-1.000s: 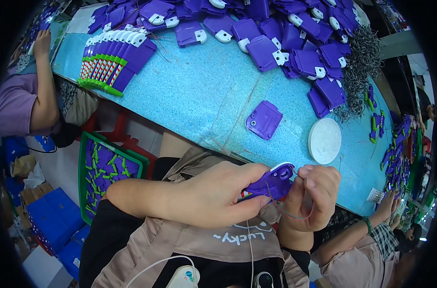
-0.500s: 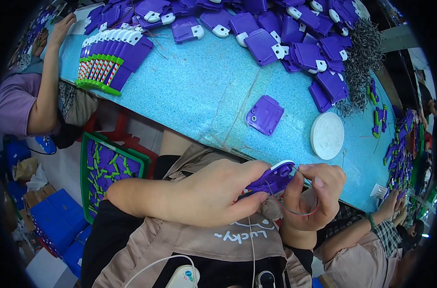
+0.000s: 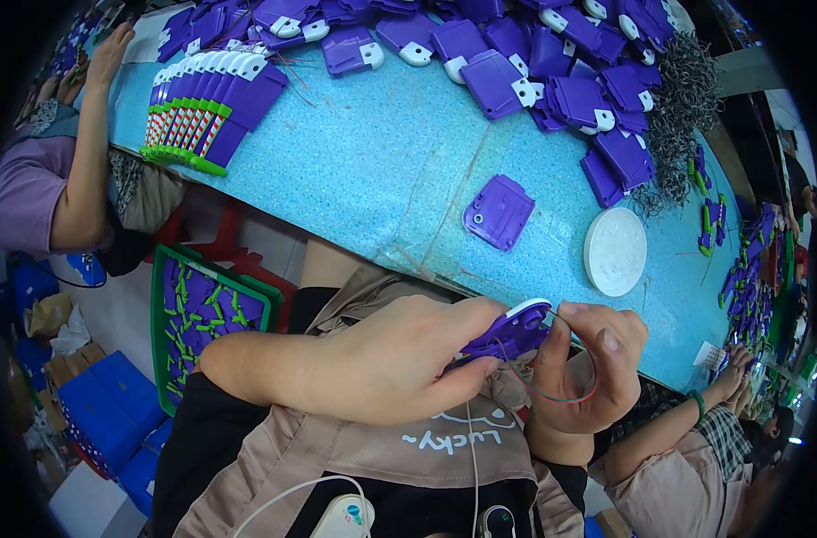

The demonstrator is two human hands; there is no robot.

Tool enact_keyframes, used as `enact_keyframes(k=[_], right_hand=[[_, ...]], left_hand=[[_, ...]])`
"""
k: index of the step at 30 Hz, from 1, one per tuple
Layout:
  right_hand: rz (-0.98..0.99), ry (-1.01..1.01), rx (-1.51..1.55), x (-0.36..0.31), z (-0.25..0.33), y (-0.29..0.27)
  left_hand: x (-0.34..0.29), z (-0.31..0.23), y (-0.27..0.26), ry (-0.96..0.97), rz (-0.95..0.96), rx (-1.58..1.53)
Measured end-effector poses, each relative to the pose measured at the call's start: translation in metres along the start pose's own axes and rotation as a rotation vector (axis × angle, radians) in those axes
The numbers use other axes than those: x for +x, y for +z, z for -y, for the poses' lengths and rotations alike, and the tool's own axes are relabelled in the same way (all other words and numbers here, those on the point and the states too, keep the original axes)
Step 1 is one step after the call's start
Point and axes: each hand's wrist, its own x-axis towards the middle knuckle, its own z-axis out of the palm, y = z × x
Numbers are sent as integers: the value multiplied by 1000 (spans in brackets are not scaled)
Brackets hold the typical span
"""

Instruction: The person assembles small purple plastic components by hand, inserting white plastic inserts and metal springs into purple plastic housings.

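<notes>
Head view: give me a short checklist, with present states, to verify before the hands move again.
1. Left hand gripping the purple part: ok.
2. Right hand gripping the thin wire's end: cannot tell, fingertips hide it.
3. Wire fully inside the part: not ok, it loops out across the right hand.
4. Loose purple panel apart from both hands: ok.
5. White round dish apart from both hands: ok.

The left forearm [image 3: 278, 372] reaches across rightward, the left hand [image 3: 399, 354] gripping between thumb [image 3: 460, 386] and fingers [image 3: 478, 318]; the right hand [image 3: 597, 368] (knuckles bent) pinches at its fingertips [image 3: 569, 309].
</notes>
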Motion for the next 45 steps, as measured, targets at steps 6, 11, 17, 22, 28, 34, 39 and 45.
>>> enact_keyframes(k=[6, 11, 17, 22, 28, 34, 39, 45], right_hand=[[-6, 11, -9, -1, 4, 3], [98, 188, 357, 6, 0, -2], [116, 705, 1098, 24, -7, -13], [-133, 575, 195, 45, -28, 6], [146, 155, 125, 30, 15, 9], [175, 422, 466, 18, 0, 13], [324, 611, 807, 28, -7, 0], [-54, 649, 275, 35, -74, -23]], left_hand=[[-1, 0, 0, 4, -6, -2], [-1, -1, -4, 32, 56, -15], [-1, -1, -11, 139, 169, -309], [-2, -3, -10, 41, 119, -514], [6, 7, 0, 74, -100, -236], [14, 3, -7, 119, -8, 5], [15, 5, 1, 236, 2, -1], [5, 0, 3, -161, -154, -589]])
